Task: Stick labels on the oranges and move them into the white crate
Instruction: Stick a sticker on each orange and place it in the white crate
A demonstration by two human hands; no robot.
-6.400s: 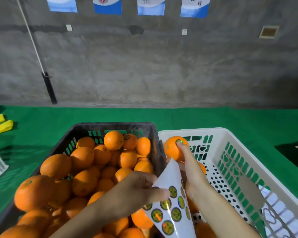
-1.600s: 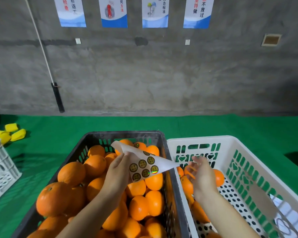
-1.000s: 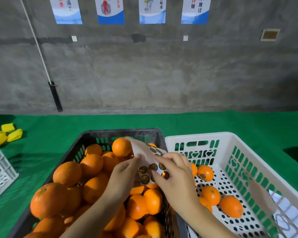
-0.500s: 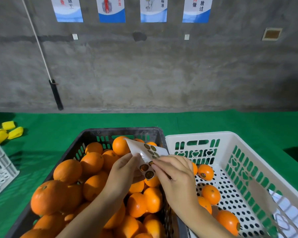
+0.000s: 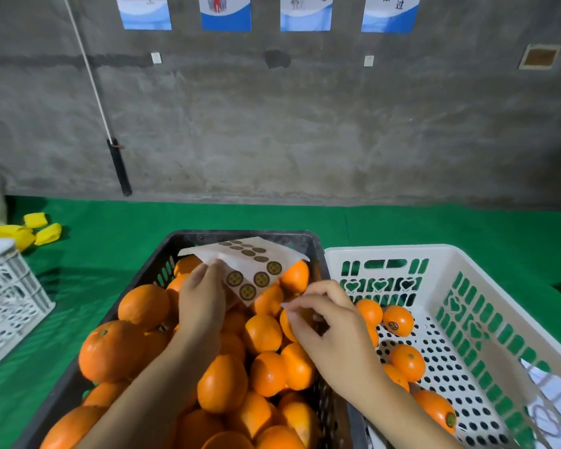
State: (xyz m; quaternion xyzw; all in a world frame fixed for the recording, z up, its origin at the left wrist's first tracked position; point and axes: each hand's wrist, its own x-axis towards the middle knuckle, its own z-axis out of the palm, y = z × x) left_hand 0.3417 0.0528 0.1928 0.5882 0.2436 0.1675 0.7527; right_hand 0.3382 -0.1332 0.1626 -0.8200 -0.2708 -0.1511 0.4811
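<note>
Checking in from the remote station: the left hand point(image 5: 203, 306) pinches the label sheet point(image 5: 256, 264) by its left side, thumb on top, holding it over the far end of the black crate point(image 5: 318, 254). The right hand point(image 5: 332, 332) sits just right of and below the sheet, not touching it. Its fingers are curled, with thumb and index pressed together. Can't tell if there's a label between them, it's too blurry.

Half a second ago those right fingertips were on the sheet; now they've pulled off it, and the sheet has tipped flatter toward the crate's far rim.

The black crate is heaped with oranges point(image 5: 114, 350). The white crate point(image 5: 444, 254) sits right beside it, touching, with a handful of fruit on its perforated floor. One near the back, the stickered orange point(image 5: 398, 320), clearly shows a round label.
</note>
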